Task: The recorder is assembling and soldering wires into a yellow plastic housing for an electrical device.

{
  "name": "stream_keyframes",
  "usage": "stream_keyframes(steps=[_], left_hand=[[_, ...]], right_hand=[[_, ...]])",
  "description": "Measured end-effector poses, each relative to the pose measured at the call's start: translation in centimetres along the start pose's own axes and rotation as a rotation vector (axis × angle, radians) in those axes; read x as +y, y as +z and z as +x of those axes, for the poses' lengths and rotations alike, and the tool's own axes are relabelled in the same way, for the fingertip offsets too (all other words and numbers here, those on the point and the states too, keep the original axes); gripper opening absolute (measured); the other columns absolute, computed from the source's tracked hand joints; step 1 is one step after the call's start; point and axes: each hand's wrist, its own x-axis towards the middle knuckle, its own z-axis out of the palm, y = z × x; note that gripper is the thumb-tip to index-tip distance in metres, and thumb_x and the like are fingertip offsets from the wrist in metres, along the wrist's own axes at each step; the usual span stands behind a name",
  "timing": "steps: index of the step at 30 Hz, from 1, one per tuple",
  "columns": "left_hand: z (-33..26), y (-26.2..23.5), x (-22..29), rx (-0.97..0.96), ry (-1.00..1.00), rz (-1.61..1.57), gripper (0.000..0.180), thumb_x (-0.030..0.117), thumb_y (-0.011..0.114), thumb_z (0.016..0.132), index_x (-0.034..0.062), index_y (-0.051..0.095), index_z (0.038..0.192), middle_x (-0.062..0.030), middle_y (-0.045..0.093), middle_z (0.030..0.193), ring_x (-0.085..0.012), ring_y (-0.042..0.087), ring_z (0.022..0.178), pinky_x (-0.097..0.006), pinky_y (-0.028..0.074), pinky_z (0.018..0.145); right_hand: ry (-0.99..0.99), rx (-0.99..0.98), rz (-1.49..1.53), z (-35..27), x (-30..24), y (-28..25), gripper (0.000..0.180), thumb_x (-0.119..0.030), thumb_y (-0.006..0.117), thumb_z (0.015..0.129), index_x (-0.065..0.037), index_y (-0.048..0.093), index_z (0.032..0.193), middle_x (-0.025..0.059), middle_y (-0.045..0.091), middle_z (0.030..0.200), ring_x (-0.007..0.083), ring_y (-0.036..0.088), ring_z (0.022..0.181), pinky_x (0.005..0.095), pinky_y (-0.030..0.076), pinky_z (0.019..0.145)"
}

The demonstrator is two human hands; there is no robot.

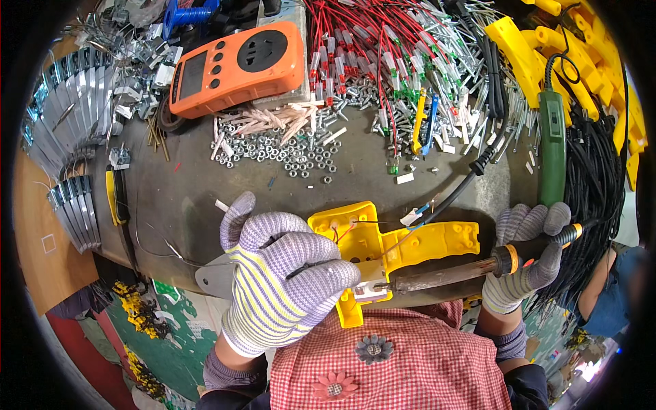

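Note:
A yellow plastic housing [430,242] lies at the table's near edge, its inside up, with thin wires running into it. My left hand [290,266], in a striped glove, is closed at the housing's left side; its fingertips meet there, and what they pinch is hidden. A flat grey metal plate [215,277] sticks out from beneath this hand. In my gloved right hand [523,256] is a soldering iron [451,275] with a brown barrel and black-and-orange handle. Its tip reaches a small white-and-metal part [371,292] in the housing. A black cable [456,195] leads to the wires.
An orange meter [236,68] stands at the back left above loose nuts [294,157]. Red wires [348,27] and screws pile up behind. To the right are a green tool handle [552,147], black cables [584,184] and yellow plastic parts [574,61]. Yellow-and-black pliers [116,198] lie left.

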Motion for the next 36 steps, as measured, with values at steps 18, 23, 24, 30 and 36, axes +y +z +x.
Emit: stream_keyframes(steps=[18, 23, 24, 30, 36], left_hand=[[-0.1, -0.2, 0.0, -0.041, -0.021, -0.009, 0.014, 0.029, 0.078, 0.07, 0.0333, 0.072, 0.082, 0.01, 0.066, 0.089, -0.0217, 0.058, 0.099, -0.056, 0.028, 0.11], [-0.3, -0.5, -0.4, -0.021, 0.015, 0.007, 0.015, 0.029, 0.076, 0.072, 0.0298, 0.074, 0.087, 0.0071, 0.066, 0.093, -0.023, 0.058, 0.101, -0.055, 0.029, 0.109], [-0.3, -0.6, -0.2, 0.019, -0.016, -0.044, 0.017, 0.03, 0.076, 0.074, 0.0273, 0.074, 0.091, 0.0055, 0.066, 0.097, -0.0235, 0.058, 0.102, -0.054, 0.03, 0.109], [-4.4, -2.7, -2.4, 0.373, -0.178, -0.095, 0.026, 0.021, 0.075, 0.077, 0.0095, 0.071, 0.1, -0.0076, 0.066, 0.095, -0.0285, 0.061, 0.091, -0.051, 0.043, 0.098], [-4.8, -2.3, -2.5, 0.226, -0.266, 0.255, 0.024, 0.007, 0.078, 0.073, 0.009, 0.071, 0.096, -0.0083, 0.064, 0.099, -0.0285, 0.06, 0.089, -0.045, 0.046, 0.086]], right_hand=[[-0.026, -0.017, -0.001, -0.1, -0.1, 0.3, 0.037, -0.033, 0.076, 0.089, -0.014, 0.046, 0.1, -0.0014, 0.046, 0.075, 0.0126, 0.043, 0.065, 0.0295, 0.038, 0.061], [-0.049, -0.076, 0.01, 0.2, 0.4, 0.2, 0.033, -0.033, 0.072, 0.092, -0.012, 0.048, 0.102, -0.0014, 0.045, 0.074, 0.0121, 0.042, 0.063, 0.0288, 0.038, 0.061], [-0.045, -0.101, 0.014, 0.3, 0.4, 0.2, 0.034, -0.033, 0.072, 0.092, -0.012, 0.047, 0.101, -0.0018, 0.045, 0.072, 0.0116, 0.041, 0.062, 0.0285, 0.037, 0.061], [-0.033, -0.04, 0.008, 0.2, 0.3, 0.3, 0.044, -0.034, 0.081, 0.085, -0.012, 0.046, 0.099, -0.0035, 0.046, 0.071, 0.0108, 0.041, 0.062, 0.0284, 0.035, 0.058], [-0.027, -0.094, 0.026, 0.4, 0.0, 0.1, 0.042, -0.033, 0.08, 0.086, -0.012, 0.047, 0.101, -0.0028, 0.047, 0.073, 0.0113, 0.041, 0.063, 0.0285, 0.036, 0.059]])
